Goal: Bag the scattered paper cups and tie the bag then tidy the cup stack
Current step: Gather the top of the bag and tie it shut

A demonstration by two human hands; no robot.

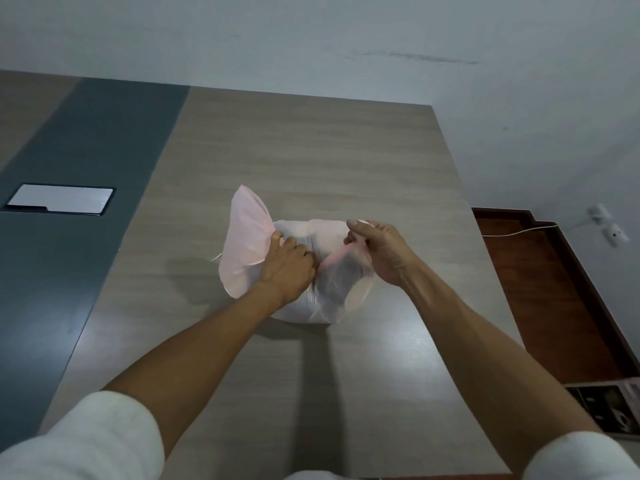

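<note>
A pale wood-grain laminate surface (311,150) with a broad dark grey-blue band (86,174) along one side carries a single bulging, translucent pinkish-white plastic bag (242,244), which rests directly on the light wood near the middle. Set flush into the grey band, well apart from the bag and on its left, is a silver rectangular panel with a black frame (60,199).

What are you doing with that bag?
A person is closing up a thin white plastic bag that sits on a wooden table. The left hand grips the bag's plastic near the middle, and the right hand pinches another flap of it, as if to tie a knot. No loose cups show on the table; what is inside the bag cannot be made out.
</note>
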